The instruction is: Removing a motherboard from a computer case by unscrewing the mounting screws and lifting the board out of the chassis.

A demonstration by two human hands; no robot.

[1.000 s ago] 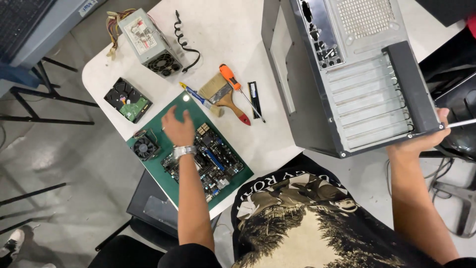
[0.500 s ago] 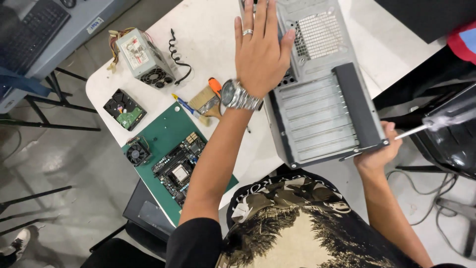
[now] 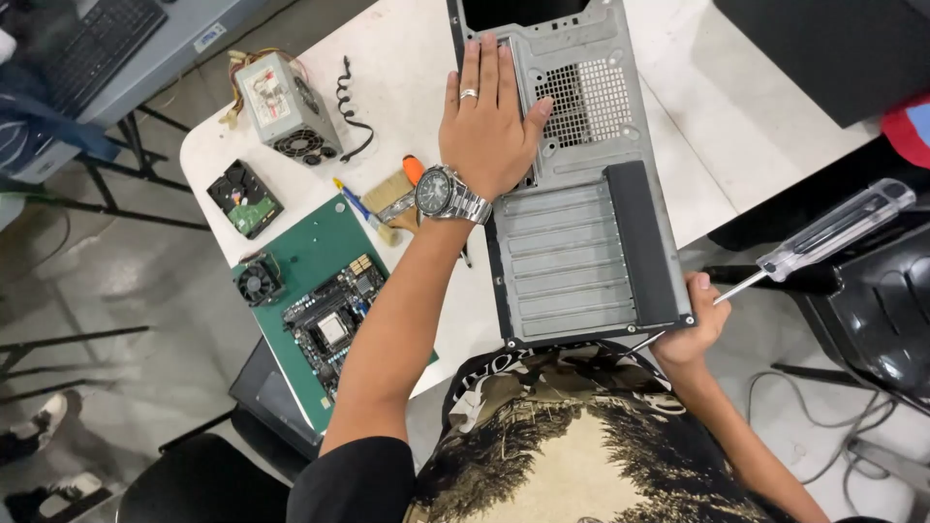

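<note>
At the bench's left edge I see a hard drive (image 3: 245, 198) and a green mat (image 3: 315, 254) carrying a bare motherboard (image 3: 334, 320) with a loose cooler fan (image 3: 259, 281) at its left corner. Behind these, near the far-left corner, sits a power supply unit (image 3: 284, 111) with a coiled black cable (image 3: 350, 107) beside it. A brush (image 3: 392, 199) and an orange-handled tool (image 3: 414, 169) lie between the mat and the case.

My left hand (image 3: 487, 121) rests flat on the computer case (image 3: 572, 194), fingers (image 3: 484, 68) spread and straight, holding nothing. The case lies at the bench's near edge, rear panel up.

My right hand (image 3: 693, 324) is at the case's near-right corner, fingers curled on a screwdriver (image 3: 823, 237) with a clear handle.

Judgement: the internal parts are out of the case; it appears stripped, and work on its rear corner is in hand.
</note>
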